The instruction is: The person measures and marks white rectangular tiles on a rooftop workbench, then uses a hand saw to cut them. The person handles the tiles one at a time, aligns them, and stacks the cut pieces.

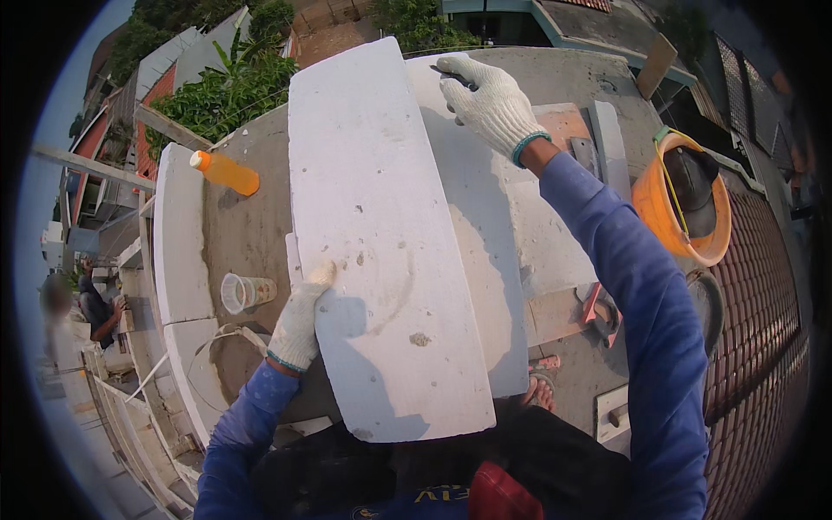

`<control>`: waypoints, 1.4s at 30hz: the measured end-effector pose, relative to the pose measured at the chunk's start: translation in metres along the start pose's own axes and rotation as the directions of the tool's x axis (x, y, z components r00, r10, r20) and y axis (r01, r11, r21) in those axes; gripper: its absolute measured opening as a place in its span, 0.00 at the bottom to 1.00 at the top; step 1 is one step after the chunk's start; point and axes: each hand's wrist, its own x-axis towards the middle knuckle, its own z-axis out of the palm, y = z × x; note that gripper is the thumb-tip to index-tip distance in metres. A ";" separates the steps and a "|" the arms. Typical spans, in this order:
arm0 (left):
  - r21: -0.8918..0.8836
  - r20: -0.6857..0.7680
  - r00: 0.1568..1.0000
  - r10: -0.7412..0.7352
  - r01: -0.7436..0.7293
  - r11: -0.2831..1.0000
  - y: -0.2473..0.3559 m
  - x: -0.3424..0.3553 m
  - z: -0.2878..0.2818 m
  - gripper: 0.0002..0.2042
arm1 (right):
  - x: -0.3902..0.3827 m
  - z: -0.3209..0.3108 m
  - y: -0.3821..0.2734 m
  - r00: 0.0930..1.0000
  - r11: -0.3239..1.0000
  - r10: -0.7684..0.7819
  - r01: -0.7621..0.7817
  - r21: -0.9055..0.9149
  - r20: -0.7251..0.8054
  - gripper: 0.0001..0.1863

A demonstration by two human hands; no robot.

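Left hand point(299, 322) clasping edge of white block point(390, 234); right hand point(459, 85) half-curled near block's far end, contents unclear; orange bottle point(230, 174) leftward.

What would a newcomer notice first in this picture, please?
The eye would probably fall first on the large white block in the middle, with the gloved left hand at its left edge and the gloved right hand to the right of its far end. Next, bright orange may draw attention: the bottle at the left and the bucket at the right.
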 end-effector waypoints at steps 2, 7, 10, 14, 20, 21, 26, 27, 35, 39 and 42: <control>0.009 -0.078 0.988 0.136 -0.136 0.991 -0.011 -0.006 -0.003 0.23 | 0.035 0.036 -0.004 1.000 1.000 0.016 -0.016 -0.004 -0.009 0.26; 0.040 -0.047 0.991 0.128 -0.126 0.991 -0.006 -0.001 0.000 0.23 | 0.080 0.066 0.012 1.000 0.982 -0.023 0.027 -0.188 0.020 0.25; 0.047 -0.084 0.991 0.100 -0.097 0.994 -0.012 0.006 0.003 0.26 | 0.030 0.061 0.022 0.997 0.986 0.020 -0.007 -0.168 0.076 0.25; 0.051 0.034 0.994 0.101 -0.102 0.993 0.000 -0.002 0.023 0.34 | -0.070 0.010 0.000 0.975 0.959 -0.097 0.146 -0.244 0.200 0.23; -0.018 0.136 0.987 0.089 -0.087 0.996 -0.001 -0.007 0.019 0.39 | -0.238 -0.072 -0.079 0.881 0.996 0.005 0.039 -0.082 0.473 0.21; -0.009 0.138 0.983 0.118 -0.118 0.993 0.000 -0.006 0.018 0.39 | -0.258 -0.085 -0.090 0.850 0.997 0.058 -0.018 -0.081 0.523 0.20; -0.073 0.139 0.983 0.116 -0.107 0.992 0.003 -0.004 0.028 0.36 | -0.350 -0.124 -0.119 0.813 0.988 0.144 -0.153 -0.032 0.565 0.16; -0.100 0.132 0.984 0.120 -0.107 0.989 0.004 -0.004 0.028 0.35 | -0.355 -0.130 -0.121 0.776 0.984 0.166 -0.170 -0.053 0.609 0.15; -0.136 0.230 0.965 0.128 -0.098 0.986 0.001 -0.005 0.026 0.33 | -0.335 -0.186 -0.104 0.782 0.958 0.241 -0.287 -0.012 0.575 0.14; -0.193 0.215 0.961 0.175 -0.134 0.972 -0.002 -0.008 0.024 0.33 | -0.331 -0.214 -0.066 0.871 0.919 0.394 -0.381 -0.102 0.293 0.16; -0.172 0.201 0.965 0.168 -0.134 0.976 0.000 -0.004 0.028 0.33 | -0.344 -0.221 -0.036 0.810 0.787 0.571 -0.586 0.191 0.135 0.21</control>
